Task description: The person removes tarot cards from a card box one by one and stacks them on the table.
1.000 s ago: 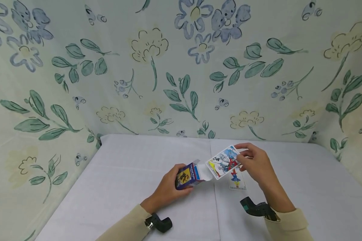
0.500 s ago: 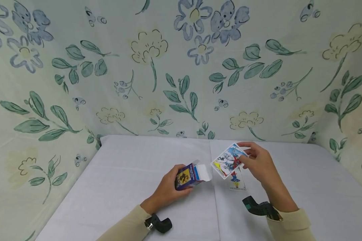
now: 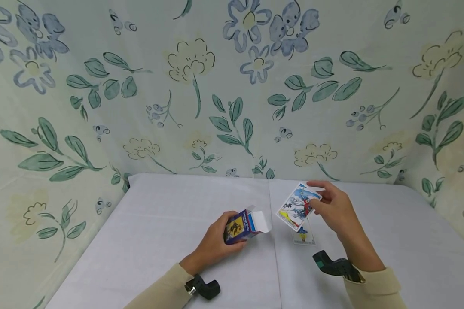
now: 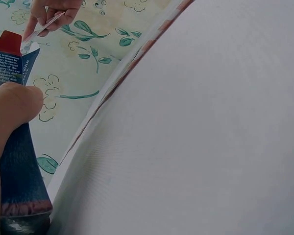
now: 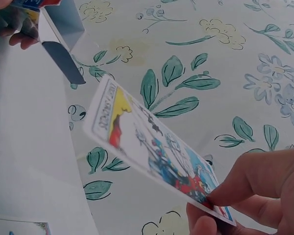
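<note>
head view: the left hand (image 3: 212, 243) grips a blue card box (image 3: 236, 228), thumb along the near side and fingers around the far side. the box is tilted, its open end and white flap (image 3: 261, 221) directed right. the right hand (image 3: 335, 210) pinches an illustrated card (image 3: 297, 207) by its upper right corner, raised and apart from the flap. a second card (image 3: 304, 237) lies on the white table cover (image 3: 178, 206); the held card hides its upper part. each wrist carries a black device next to a beige sleeve (image 3: 160, 288). a floral cloth (image 3: 232, 86) stands behind the table.

left wrist view: the left thumb (image 4: 17, 105) presses on the printed blue side of the box; the red end tab (image 4: 9, 43) stands up. the right hand and the held card, seen nearly edge-on, appear beyond the box.

right wrist view: the right thumb (image 5: 245, 178) rests on the card's printed face, with fingers beneath. the card slants, its lettered border toward the box. a corner of the second card shows at lower left.
</note>
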### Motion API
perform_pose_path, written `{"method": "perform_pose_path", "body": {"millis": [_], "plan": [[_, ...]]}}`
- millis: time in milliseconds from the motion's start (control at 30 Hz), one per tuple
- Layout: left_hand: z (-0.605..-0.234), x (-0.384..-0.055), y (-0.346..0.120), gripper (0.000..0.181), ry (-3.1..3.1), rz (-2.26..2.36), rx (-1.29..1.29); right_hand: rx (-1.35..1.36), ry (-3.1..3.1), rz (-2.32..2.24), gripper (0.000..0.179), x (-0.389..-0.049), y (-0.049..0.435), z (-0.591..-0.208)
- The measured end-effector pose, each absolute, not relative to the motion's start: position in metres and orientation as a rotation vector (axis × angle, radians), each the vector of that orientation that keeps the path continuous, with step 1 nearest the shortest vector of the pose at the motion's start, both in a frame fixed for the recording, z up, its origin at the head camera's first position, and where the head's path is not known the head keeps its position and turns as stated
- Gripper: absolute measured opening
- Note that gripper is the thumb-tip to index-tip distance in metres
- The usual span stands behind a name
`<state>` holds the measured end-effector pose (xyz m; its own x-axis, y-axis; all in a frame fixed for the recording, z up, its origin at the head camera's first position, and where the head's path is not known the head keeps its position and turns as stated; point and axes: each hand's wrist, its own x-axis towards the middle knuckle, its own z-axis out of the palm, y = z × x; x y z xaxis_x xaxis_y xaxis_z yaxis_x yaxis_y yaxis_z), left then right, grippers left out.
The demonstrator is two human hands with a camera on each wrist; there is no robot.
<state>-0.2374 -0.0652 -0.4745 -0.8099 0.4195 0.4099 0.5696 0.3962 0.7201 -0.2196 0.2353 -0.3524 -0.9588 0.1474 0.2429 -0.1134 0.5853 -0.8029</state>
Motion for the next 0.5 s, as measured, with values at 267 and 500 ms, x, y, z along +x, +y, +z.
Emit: {"method": "perform_pose_path", "body": {"millis": [267,500], "plan": [[-0.477,-0.235,-0.066,0.073,-2.489,-1.391,-0.883,-0.105,-2.547,1.303,0.048,-0.218,0.240,-0.354],[-0.476,-0.237,-0.065,0.073,-2.466,-1.389,-0.888,-0.159,-2.546,1.281,0.051,-0.222,0.248,-0.354]]}}
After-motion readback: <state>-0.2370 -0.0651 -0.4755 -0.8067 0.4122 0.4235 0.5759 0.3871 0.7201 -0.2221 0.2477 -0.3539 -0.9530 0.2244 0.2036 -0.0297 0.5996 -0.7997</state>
